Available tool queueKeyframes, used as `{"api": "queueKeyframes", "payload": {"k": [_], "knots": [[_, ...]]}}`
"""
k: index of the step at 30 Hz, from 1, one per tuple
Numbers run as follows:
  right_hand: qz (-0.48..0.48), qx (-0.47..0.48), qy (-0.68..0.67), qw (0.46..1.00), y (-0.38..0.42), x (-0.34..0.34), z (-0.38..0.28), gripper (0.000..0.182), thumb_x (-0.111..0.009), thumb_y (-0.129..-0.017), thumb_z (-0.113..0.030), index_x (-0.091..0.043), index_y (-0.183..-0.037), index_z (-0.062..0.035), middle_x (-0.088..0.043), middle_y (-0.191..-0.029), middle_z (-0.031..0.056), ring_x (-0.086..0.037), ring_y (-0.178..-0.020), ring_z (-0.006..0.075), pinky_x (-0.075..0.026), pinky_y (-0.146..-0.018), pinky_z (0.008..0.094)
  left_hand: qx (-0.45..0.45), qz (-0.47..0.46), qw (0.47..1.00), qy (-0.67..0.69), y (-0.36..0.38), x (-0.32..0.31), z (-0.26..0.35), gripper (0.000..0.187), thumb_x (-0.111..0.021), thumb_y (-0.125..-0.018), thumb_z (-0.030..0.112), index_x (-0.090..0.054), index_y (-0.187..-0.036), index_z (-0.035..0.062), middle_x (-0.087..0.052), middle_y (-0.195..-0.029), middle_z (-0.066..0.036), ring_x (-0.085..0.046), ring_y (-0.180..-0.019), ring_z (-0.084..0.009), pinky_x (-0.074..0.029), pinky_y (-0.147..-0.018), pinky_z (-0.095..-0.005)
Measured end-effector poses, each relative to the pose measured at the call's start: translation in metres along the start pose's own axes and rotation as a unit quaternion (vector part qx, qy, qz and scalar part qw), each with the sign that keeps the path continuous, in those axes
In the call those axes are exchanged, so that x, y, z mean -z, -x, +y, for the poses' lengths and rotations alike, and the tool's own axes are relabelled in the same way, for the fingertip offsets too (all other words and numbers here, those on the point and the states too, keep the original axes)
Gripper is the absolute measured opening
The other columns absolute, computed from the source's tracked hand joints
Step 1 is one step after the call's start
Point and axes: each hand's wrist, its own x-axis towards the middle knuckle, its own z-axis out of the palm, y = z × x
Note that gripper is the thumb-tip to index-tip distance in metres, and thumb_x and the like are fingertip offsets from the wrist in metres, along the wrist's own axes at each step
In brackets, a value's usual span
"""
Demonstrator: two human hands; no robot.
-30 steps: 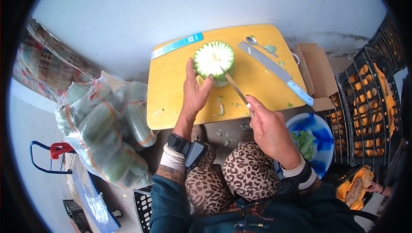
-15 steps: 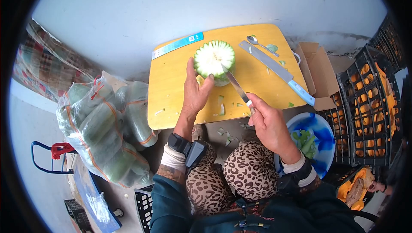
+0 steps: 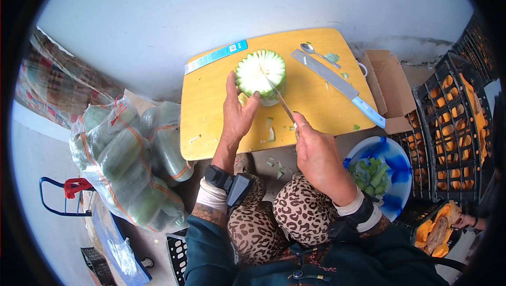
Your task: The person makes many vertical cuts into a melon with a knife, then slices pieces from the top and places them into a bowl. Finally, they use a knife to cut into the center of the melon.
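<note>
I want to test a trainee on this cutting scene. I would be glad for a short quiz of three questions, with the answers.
1. Which hand holds the small knife?
2. True or false: the spoon lies inside the basin.
3. Complete the sentence: The large knife has a ____ handle.

Key:
1. The right hand.
2. False; the spoon lies on the yellow table.
3. Light blue.

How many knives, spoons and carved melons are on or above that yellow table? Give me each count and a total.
Knives: 2, a small knife in the right hand and a blue-handled knife lying on the table
Spoon: 1
Carved melon: 1, with the left hand against it
Total: 4
</note>
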Motion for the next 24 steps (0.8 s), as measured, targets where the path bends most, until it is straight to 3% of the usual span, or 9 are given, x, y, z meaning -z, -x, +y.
{"api": "queueKeyframes", "payload": {"k": [11, 17, 23, 24], "knots": [[-0.033, 0.000, -0.050, 0.998, -0.028, -0.004, 0.017, 0.034, -0.054, -0.093, -0.001, -0.055, -0.126, 0.0088, -0.065, -0.079, 0.0281, -0.066, -0.073, 0.0431, -0.051, -0.064, 0.0466, 0.010, -0.010, 1.000, 0.001, -0.001, 0.003, 0.000, 0.081, -0.066, -0.087, 0.015, -0.020, -0.150, -0.0058, -0.052, -0.136, -0.025, -0.053, -0.126, -0.0303, -0.046, -0.100, -0.0371], [-0.025, 0.005, -0.138, 0.990, -0.021, -0.006, 0.029, 0.034, -0.052, -0.094, 0.000, -0.054, -0.127, 0.0055, -0.066, -0.091, 0.0277, -0.066, -0.083, 0.0434, -0.052, -0.070, 0.0421, 0.009, -0.010, 1.000, 0.002, -0.002, 0.002, 0.000, 0.081, -0.065, -0.088, 0.014, -0.019, -0.151, -0.0051, -0.050, -0.138, -0.024, -0.053, -0.126, -0.0301, -0.046, -0.101, -0.0372], [-0.092, 0.051, -0.081, 0.991, 0.020, 0.017, 0.026, 0.038, -0.056, -0.090, 0.003, -0.055, -0.127, 0.0023, -0.066, -0.098, 0.0253, -0.066, -0.090, 0.0416, -0.053, -0.073, 0.0433, 0.022, -0.021, 0.999, 0.044, -0.001, 0.004, -0.005, 0.083, -0.066, -0.089, 0.014, -0.016, -0.154, -0.0026, -0.045, -0.143, -0.024, -0.049, -0.130, -0.0314, -0.044, -0.103, -0.0378], [-0.068, 0.071, -0.065, 0.993, 0.026, 0.018, 0.030, 0.038, -0.057, -0.089, 0.004, -0.056, -0.127, 0.0004, -0.066, -0.098, 0.0233, -0.066, -0.089, 0.0408, -0.053, -0.073, 0.0443, 0.029, -0.024, 0.998, 0.057, 0.000, 0.005, -0.002, 0.084, -0.066, -0.089, 0.015, -0.015, -0.154, -0.0021, -0.043, -0.145, -0.024, -0.047, -0.131, -0.0318, -0.043, -0.104, -0.0381]]}}
